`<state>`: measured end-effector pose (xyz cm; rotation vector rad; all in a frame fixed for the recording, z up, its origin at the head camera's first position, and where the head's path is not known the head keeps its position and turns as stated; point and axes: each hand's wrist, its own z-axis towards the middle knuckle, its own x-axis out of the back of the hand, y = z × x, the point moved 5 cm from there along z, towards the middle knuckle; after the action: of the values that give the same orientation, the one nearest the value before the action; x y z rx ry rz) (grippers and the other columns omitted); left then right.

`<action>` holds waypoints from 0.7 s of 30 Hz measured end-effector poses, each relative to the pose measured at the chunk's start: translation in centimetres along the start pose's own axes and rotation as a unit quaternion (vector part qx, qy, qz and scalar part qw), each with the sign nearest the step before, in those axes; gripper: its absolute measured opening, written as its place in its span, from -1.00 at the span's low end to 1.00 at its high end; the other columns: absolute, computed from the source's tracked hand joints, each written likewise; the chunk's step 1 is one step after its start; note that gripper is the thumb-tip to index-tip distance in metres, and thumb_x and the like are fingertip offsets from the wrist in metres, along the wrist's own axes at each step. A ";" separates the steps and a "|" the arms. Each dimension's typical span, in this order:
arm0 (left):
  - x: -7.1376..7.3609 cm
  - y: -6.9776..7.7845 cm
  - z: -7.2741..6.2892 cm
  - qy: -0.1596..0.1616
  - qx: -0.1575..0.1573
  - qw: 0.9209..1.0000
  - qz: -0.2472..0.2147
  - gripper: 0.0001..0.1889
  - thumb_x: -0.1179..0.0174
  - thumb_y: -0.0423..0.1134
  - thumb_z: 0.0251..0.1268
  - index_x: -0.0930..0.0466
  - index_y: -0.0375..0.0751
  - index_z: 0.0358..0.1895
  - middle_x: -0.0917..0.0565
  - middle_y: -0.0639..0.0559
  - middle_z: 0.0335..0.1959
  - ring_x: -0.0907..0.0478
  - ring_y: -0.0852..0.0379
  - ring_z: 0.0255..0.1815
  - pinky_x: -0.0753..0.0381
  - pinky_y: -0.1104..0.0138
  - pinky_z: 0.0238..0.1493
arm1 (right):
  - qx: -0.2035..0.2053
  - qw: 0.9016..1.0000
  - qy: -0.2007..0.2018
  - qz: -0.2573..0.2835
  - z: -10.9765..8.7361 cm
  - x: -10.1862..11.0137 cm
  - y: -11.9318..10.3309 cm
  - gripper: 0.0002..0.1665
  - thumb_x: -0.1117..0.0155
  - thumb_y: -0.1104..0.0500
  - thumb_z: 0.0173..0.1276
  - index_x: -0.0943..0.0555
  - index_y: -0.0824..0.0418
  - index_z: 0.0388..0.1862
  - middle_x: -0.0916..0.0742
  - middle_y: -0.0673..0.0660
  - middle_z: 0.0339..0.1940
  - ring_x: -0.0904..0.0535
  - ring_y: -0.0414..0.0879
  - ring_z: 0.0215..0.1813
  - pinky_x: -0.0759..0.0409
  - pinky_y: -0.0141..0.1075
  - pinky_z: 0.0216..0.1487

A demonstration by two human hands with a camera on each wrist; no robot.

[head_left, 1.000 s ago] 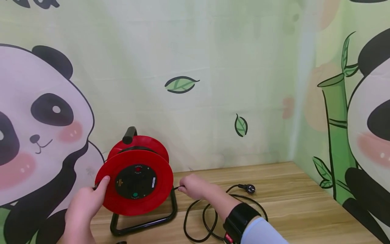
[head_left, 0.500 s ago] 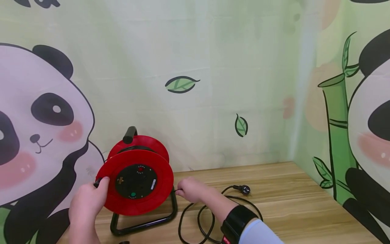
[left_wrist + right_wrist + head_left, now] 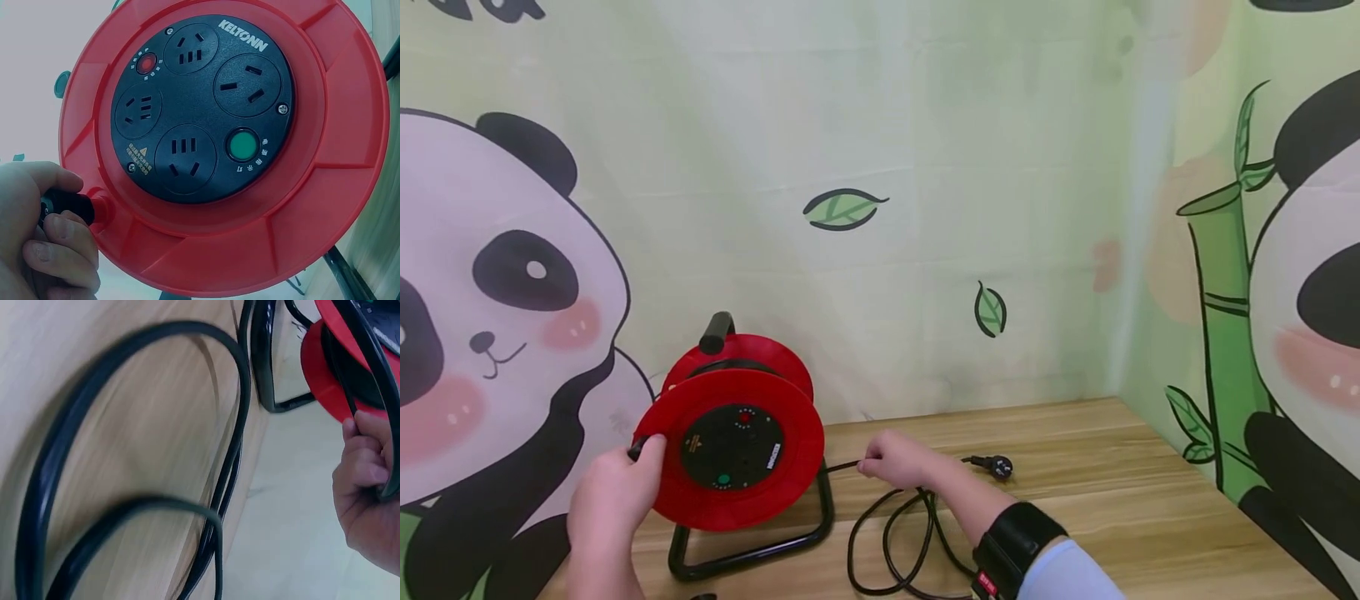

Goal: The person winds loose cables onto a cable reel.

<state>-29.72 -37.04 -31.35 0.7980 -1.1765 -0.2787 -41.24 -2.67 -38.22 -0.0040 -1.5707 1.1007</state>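
Observation:
A red cable reel [image 3: 662, 492] with a black socket panel stands on its black tube frame [image 3: 752, 557]. My left hand [image 3: 613, 500] grips the small black crank knob [image 3: 67, 207] at the left of the reel's front disc, fingers curled round it in the left wrist view. To the reel's right, my right hand [image 3: 895, 460] pinches the black cable [image 3: 842, 466], which runs from the reel's spool into the fingers. In the right wrist view the cable passes through the curled fingers of the right hand [image 3: 365, 481]. Slack cable lies in loops on the table, ending in a plug [image 3: 1000, 467].
The wooden table [image 3: 1075, 500] ends against a panda-printed backdrop [image 3: 880, 333] behind and at the right. A black carrying handle [image 3: 718, 332] rises over the reel. A small dark object [image 3: 703, 597] shows at the bottom edge.
The front disc has turned slightly clockwise, with the left hand on its knob. My right hand drew towards the reel, then moved back right along the cable. The loops and plug shifted a little left.

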 end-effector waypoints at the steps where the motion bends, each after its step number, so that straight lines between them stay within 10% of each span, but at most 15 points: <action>1: 0.0 -0.1 0.0 -0.001 0.002 1.000 0.000 -0.28 0.22 0.20 0.53 -0.63 -0.49 -0.03 -0.71 -0.40 -0.16 -0.55 -0.18 -0.30 -0.51 0.07 -0.41 | -0.009 1.000 -0.007 0.020 -0.3 0.2 0.3 -0.62 -0.21 0.13 0.55 -0.56 0.16 -0.54 -0.31 -0.11 -0.76 -0.18 -0.26 -0.73 -0.23 -0.39 -0.64; 21: 0.0 -1.1 -0.2 -0.053 0.027 0.998 -0.004 -0.20 0.20 0.26 0.51 -0.47 -0.55 0.21 -0.61 -0.50 0.06 -0.52 -0.29 -0.15 -0.54 -0.09 -0.26 | -0.089 0.995 0.036 0.040 -6.5 8.8 8.0 -0.55 -0.33 0.07 0.47 -0.41 0.12 -0.60 -0.34 -0.07 -0.70 -0.20 -0.22 -0.70 -0.22 -0.35 -0.63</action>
<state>-29.35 -37.74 -32.10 0.8439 -1.2856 -0.3001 -43.54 10.66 -37.17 -0.2266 -1.6101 1.0085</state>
